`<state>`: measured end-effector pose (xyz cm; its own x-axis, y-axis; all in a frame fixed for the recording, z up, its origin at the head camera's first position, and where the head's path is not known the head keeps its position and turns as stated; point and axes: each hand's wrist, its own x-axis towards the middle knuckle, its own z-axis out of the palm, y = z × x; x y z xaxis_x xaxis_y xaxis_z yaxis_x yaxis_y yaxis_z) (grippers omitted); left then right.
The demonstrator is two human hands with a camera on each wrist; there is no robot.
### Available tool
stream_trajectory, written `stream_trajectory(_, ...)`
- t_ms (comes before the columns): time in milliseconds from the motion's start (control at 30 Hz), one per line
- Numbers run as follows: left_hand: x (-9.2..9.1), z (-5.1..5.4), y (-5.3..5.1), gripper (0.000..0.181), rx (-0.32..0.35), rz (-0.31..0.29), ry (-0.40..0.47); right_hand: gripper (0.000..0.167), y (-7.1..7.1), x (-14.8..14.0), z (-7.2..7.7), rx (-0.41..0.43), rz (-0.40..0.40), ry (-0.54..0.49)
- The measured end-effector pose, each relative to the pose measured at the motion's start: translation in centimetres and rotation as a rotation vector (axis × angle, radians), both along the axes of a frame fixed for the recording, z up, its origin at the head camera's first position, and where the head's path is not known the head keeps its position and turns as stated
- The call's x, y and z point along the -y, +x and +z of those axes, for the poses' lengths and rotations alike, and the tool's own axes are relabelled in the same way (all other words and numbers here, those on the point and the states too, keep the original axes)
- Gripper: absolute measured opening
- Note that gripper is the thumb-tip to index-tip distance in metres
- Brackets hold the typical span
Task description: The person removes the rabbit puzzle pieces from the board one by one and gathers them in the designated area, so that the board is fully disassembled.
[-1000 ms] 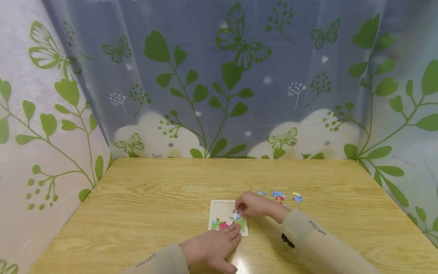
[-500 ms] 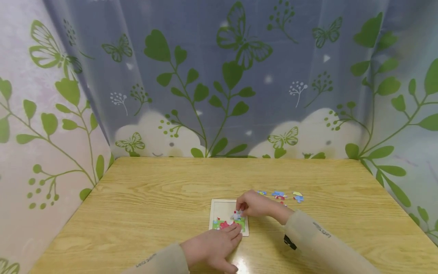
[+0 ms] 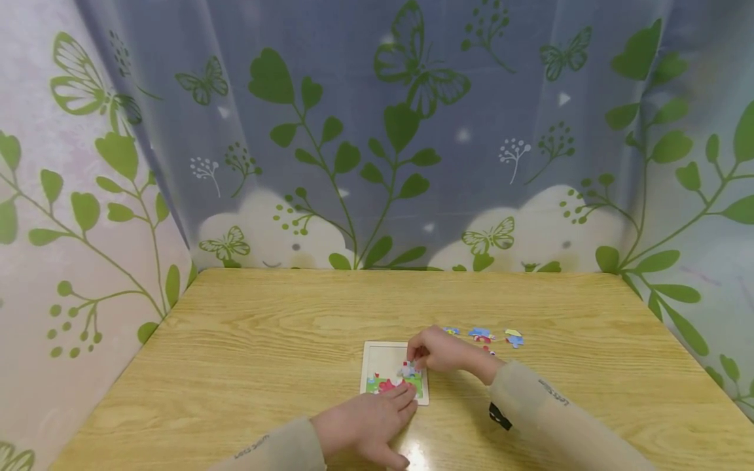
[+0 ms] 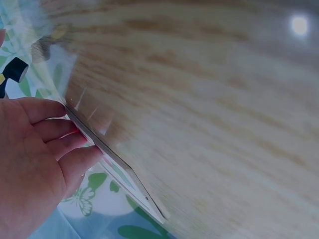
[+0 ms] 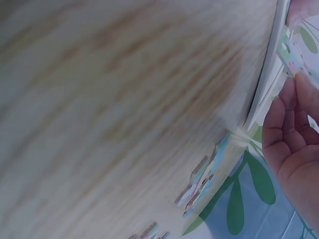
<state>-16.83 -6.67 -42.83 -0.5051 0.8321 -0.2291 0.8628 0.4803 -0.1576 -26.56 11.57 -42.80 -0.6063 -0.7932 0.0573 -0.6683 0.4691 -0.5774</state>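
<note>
A shallow puzzle frame [image 3: 366,366] with a pale rim lies on the table, its near part filled with green and red jigsaw pieces [image 3: 389,384]. My left hand [image 3: 372,422] rests with fairly straight fingers on the frame's near edge and the pieces there; the left wrist view shows its fingertips against the rim. Over the frame's right side, my right hand [image 3: 438,353] pinches a jigsaw piece [image 3: 409,369] between thumb and fingers. In the right wrist view this piece [image 5: 293,59] stands tilted above the frame. My fingers partly hide it.
Several loose jigsaw pieces [image 3: 482,334] lie on the wooden table [image 3: 283,327] beyond and right of my right hand, some partly behind that forearm. A patterned curtain [image 3: 365,131] hangs behind the table and along both sides.
Very little differs. The pinched jigsaw piece tilts slightly at the frame's right side, while both hands keep nearly the same place; the whole view shifts a little.
</note>
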Motion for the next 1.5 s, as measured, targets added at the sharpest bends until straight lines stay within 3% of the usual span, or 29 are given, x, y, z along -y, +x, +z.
stream_trajectory(400, -0.1, 0.3, -0.1, 0.08, 0.065, 0.027, -0.003, 0.024, -0.2, 0.1, -0.4, -0.02, -0.013, -0.018)
stream_trajectory(600, -0.2, 0.3, -0.2, 0.082, 0.041, 0.012, -0.017, 0.026, -0.5, 0.1, -0.6, 0.005, -0.044, -0.028)
stream_trajectory(767, -0.2, 0.2, -0.1, 0.083, 0.007, 0.004, -0.029, 0.023, -0.9, -0.2, -0.2, 0.07, -0.126, -0.03)
stream_trajectory(967, -0.1, 0.2, 0.1, 0.083, -0.015, 0.006, -0.035, 0.019, -1.1, -0.6, 0.2, 0.108, -0.141, -0.014)
stream_trajectory(1200, -0.1, 0.2, 0.1, 0.082, 0.004, 0.007, -0.027, 0.013, -0.9, -1.4, 0.4, 0.088, -0.152, -0.036)
stream_trajectory(1500, 0.0, 0.1, 0.2, 0.082, 0.029, 0.025, -0.028, 0.005, -0.9, -3.9, 0.7, 0.131, -0.193, -0.093)
